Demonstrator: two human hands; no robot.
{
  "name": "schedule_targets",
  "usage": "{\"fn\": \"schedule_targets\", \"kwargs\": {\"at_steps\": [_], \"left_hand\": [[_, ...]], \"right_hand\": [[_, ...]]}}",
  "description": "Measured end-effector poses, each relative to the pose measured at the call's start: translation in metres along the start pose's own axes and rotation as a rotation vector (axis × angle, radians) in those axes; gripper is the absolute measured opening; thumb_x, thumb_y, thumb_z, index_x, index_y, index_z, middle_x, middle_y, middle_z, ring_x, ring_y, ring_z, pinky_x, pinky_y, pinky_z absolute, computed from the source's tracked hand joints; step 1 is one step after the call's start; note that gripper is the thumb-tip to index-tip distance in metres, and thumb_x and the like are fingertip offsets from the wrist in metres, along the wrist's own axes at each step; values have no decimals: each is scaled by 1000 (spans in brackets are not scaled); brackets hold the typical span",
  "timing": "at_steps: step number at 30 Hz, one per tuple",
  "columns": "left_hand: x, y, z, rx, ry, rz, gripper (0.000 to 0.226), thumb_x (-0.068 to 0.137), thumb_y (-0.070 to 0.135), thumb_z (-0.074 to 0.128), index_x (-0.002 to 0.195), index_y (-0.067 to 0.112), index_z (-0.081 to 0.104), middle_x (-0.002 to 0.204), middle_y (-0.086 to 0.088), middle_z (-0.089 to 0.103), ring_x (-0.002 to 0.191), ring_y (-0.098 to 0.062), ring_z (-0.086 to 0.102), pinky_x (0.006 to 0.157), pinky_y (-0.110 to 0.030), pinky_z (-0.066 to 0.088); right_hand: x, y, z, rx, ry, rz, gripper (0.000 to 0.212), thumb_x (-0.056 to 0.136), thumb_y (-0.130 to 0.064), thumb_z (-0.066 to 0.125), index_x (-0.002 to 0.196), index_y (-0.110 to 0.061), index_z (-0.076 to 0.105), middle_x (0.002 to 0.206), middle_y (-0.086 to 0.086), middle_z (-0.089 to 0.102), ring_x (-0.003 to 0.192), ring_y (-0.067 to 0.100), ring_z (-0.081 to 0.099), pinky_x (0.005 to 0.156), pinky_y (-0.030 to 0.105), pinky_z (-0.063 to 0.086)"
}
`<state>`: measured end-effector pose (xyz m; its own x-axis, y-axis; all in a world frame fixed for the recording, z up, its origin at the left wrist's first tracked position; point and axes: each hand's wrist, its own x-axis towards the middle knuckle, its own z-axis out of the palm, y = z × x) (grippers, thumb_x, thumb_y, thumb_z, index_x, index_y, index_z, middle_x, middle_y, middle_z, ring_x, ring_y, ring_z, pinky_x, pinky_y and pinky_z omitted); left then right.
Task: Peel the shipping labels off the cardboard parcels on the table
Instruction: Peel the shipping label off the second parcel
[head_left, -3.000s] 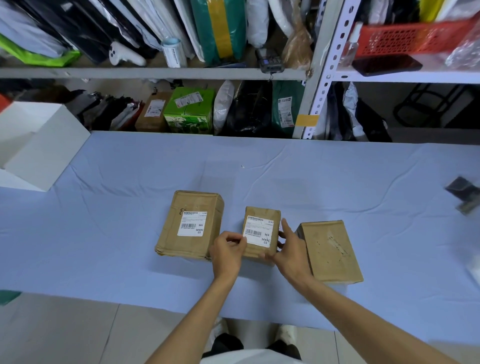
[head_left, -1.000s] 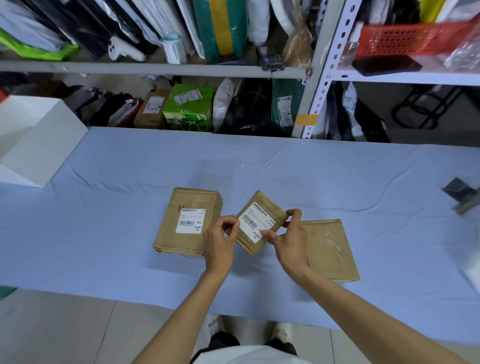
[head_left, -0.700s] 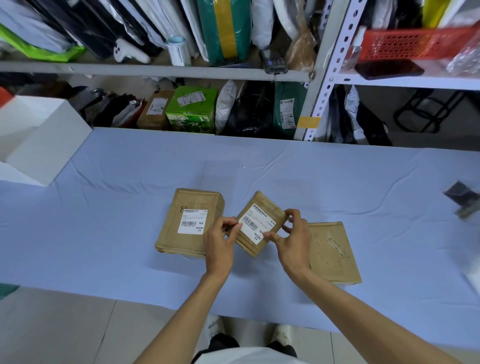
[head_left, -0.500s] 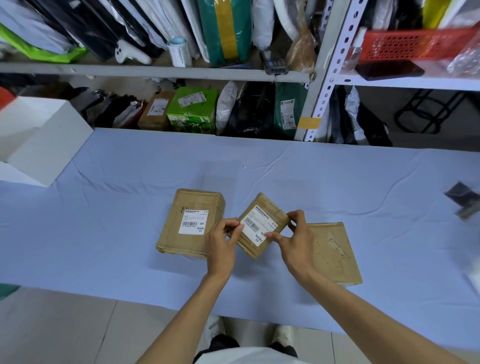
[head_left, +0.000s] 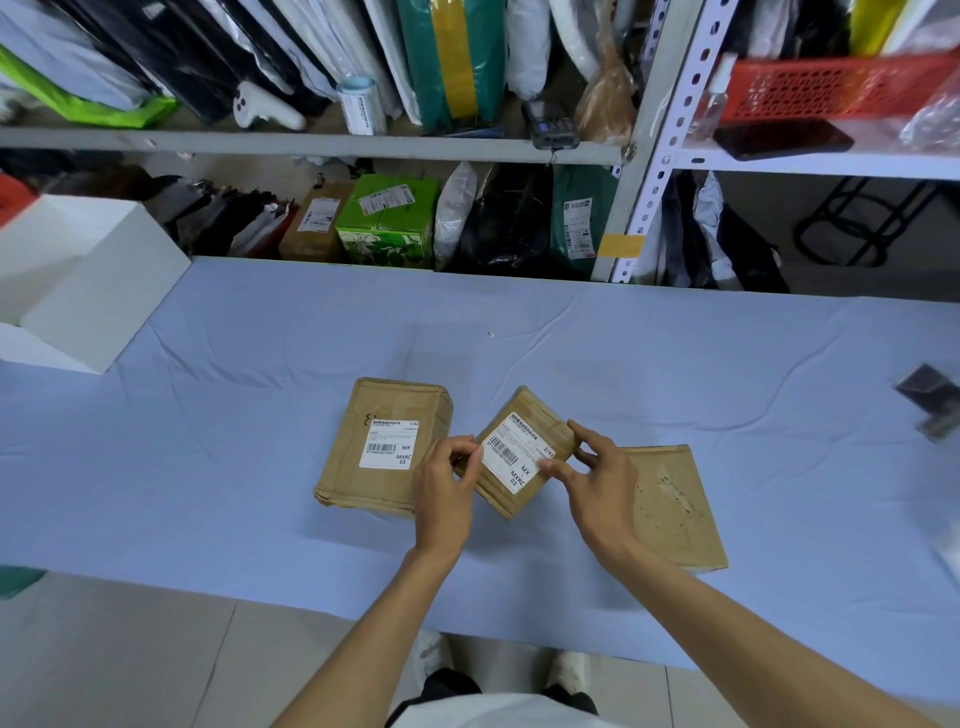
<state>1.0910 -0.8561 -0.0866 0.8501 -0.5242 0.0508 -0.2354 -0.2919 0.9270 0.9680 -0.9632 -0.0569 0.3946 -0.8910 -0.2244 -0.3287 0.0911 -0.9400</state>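
Three brown cardboard parcels are on the blue-covered table. The small middle parcel is turned at an angle and lifted between my hands; its white label faces up. My left hand grips its left edge, thumb at the label's left corner. My right hand holds the right edge, thumb and fingertips at the label's right corner. The larger left parcel lies flat and carries a white label. The right parcel lies flat with a bare, scuffed top.
A white open box stands at the table's left end. A dark blurred object lies at the right edge. Metal shelving packed with bags and parcels runs behind the table. The floor shows below the near edge.
Three seconds ago the small parcel lay straight on the table; now it is raised and turned clockwise between both hands. Over the last second it has hardly moved.
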Motion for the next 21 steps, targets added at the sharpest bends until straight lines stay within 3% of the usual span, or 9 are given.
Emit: {"fn": "schedule_targets", "kwargs": {"at_steps": [7, 12, 18, 21], "left_hand": [[-2, -3, 1, 25, -31, -14, 4, 91, 14, 62, 92, 10, 64, 106, 4, 66, 91, -8, 63, 78, -24, 54], [-3, -4, 1, -7, -55, -53, 2, 90, 13, 63, 90, 12, 64, 105, 4, 66, 92, -5, 63, 78, -22, 54], [-3, -2, 6, -63, -76, -134, 4, 90, 16, 64, 86, 16, 64, 104, 3, 69, 93, -11, 66, 81, -32, 56], [-3, -1, 6, -78, -80, -163, 4, 90, 17, 64, 88, 14, 64, 104, 2, 70, 93, -12, 66, 82, -33, 57]], "right_hand": [[3, -1, 0, -14, -10, -10, 57, 76, -2, 78, 128, -14, 60, 115, -4, 59, 114, 18, 58, 85, 22, 46], [7, 2, -1, -29, -43, -21, 57, 75, -1, 78, 128, -14, 60, 121, 3, 61, 101, 19, 62, 66, 4, 48], [11, 7, 0, -48, -79, -31, 66, 77, -1, 77, 137, -12, 52, 128, 5, 60, 109, 19, 60, 69, 1, 47], [11, 7, 0, -35, -127, -39, 78, 75, 1, 78, 143, -13, 43, 135, 2, 56, 123, 20, 54, 87, 11, 50]]}}
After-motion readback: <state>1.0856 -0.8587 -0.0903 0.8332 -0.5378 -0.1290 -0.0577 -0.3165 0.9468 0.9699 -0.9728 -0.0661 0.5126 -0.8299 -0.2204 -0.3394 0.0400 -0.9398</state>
